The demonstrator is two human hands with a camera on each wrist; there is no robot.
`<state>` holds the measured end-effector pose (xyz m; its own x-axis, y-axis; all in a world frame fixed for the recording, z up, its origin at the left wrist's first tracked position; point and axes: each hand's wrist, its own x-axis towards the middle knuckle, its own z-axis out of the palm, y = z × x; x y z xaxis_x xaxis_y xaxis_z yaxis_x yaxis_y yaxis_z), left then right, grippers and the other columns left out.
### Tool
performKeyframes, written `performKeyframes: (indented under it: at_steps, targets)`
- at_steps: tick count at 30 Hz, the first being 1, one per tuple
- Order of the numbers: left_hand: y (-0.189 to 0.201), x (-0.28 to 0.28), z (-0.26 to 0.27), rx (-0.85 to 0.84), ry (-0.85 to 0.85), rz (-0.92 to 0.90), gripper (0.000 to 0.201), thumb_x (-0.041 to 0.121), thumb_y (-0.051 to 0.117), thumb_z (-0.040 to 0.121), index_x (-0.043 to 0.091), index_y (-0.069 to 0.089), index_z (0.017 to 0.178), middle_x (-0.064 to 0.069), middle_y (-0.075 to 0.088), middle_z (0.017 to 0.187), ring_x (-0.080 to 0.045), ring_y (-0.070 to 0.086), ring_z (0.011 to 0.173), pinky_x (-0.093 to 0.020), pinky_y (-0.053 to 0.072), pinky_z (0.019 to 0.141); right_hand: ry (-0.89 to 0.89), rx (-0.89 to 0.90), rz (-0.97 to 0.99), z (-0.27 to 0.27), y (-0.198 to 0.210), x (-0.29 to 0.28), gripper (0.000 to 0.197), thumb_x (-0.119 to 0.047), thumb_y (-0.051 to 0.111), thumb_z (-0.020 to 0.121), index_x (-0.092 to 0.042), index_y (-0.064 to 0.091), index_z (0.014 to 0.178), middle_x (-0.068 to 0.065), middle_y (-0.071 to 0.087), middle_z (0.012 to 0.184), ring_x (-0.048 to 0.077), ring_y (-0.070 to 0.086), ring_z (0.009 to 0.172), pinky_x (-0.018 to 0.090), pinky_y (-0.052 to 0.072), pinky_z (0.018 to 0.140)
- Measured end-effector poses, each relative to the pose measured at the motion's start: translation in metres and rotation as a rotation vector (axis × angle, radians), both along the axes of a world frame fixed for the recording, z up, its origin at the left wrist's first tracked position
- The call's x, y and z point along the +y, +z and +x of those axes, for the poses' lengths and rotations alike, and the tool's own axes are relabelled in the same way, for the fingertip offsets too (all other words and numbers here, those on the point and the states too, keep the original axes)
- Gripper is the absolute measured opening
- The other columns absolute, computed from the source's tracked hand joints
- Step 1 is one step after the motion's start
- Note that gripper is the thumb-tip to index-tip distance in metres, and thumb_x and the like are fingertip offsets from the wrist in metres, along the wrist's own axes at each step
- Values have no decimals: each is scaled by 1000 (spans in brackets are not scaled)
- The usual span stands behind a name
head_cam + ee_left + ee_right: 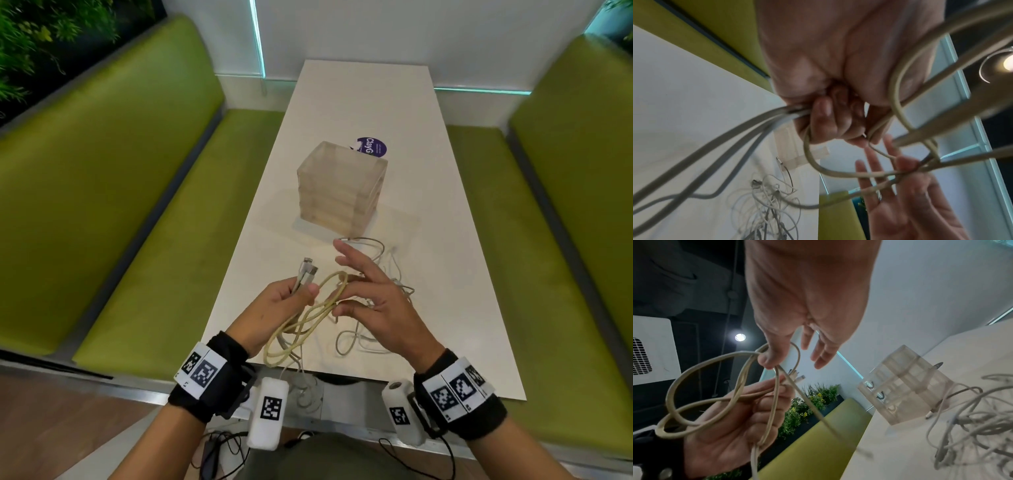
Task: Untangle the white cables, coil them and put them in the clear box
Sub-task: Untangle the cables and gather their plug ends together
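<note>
Above the table's (342, 102) near edge: left hand (284, 308) gripping cable ends (306, 274), fingers curled; right hand (373, 294) hovering beside, fingers spread, thumb hooking the yellowed cable loop (308, 318).

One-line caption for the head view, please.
Left hand grips cable plugs while right hand loops yellowed cable; clear box waits beyond.

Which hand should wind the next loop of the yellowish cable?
Probably the right hand: its fingers are spread and its thumb hooks a loop of the yellowish cable. The left hand already grips the connector ends, anchoring them.
</note>
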<state>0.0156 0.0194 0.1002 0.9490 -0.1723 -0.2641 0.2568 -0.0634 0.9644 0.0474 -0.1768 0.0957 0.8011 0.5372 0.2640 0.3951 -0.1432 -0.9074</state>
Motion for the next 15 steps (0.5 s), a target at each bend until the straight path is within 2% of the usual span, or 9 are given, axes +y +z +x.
performKeyframes:
  at_steps: [2,5,6,8,11,13,15]
  targets:
    - [-1,-5,-2,-3,-50,-14,24,25,50,97,13,53,76,8,39,51,-6,33,43,-18,30,44,14,-77,40,-6,4,2,11,-2,72,79,-12,73,83,-5,45,145,10,43,133,23,38,104]
    - [-5,-7,-2,-5,-13,-15,22,27,55,93,9,55,81,7,41,52,-7,33,44,-19,29,43,37,-139,70,-11,7,4,8,0,72,78,-1,74,86,2,67,114,9,59,113,20,43,97]
    - [-5,-4,-2,-1,36,-23,25,31,57,90,8,54,81,5,39,52,-8,32,43,-20,29,43,31,-119,65,-11,7,4,9,0,72,78,-1,74,86,3,70,104,8,63,103,18,45,92]
    - [-6,3,2,51,220,-116,29,37,58,85,10,53,76,6,35,49,-8,28,42,-20,27,40,22,-37,19,-11,5,-1,10,-3,73,79,-4,75,88,2,71,96,6,65,92,15,47,84]
    - [-4,17,9,61,416,-351,31,34,46,97,12,52,75,8,26,49,-6,20,41,-18,21,38,101,104,-146,-15,-11,-9,13,-10,72,82,-9,75,94,-2,70,101,1,63,88,12,46,74]
    - [-3,22,10,13,426,-372,34,33,40,100,12,50,76,8,23,49,-7,16,41,-19,18,38,152,123,-242,-24,-27,-9,17,-15,70,85,-12,74,101,-6,67,111,0,61,96,14,49,74]
    - [-3,21,8,-15,409,-337,34,34,39,100,12,49,76,8,22,49,-7,15,41,-19,17,38,138,166,-222,-34,-43,-5,20,-14,67,86,-12,73,106,-8,62,120,1,59,106,19,53,80]
